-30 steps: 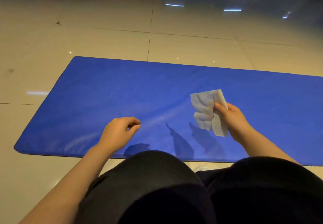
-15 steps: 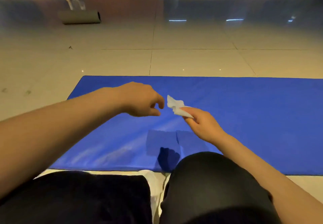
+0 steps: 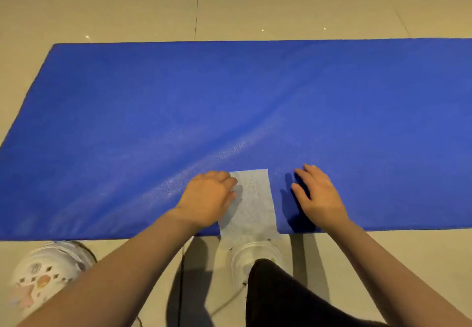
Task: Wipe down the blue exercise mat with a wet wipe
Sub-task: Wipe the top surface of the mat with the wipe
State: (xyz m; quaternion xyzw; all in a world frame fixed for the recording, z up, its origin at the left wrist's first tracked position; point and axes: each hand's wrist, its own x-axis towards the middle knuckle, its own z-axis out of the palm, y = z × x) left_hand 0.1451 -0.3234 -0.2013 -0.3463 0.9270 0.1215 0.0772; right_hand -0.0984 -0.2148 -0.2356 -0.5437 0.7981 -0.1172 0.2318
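Head view | mat (image 3: 255,102): 1 | wipe (image 3: 251,204): 1 | hands: left (image 3: 208,199), right (image 3: 319,194)

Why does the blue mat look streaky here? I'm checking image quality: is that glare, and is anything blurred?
Head view: a pale diagonal sheen crosses the blue padded exercise mat, glare from overhead light; both hands cast dark shadows, clearest beside the right hand; the white decorated shoe at lower left is smeared by blur; warm yellowish cast throughout.
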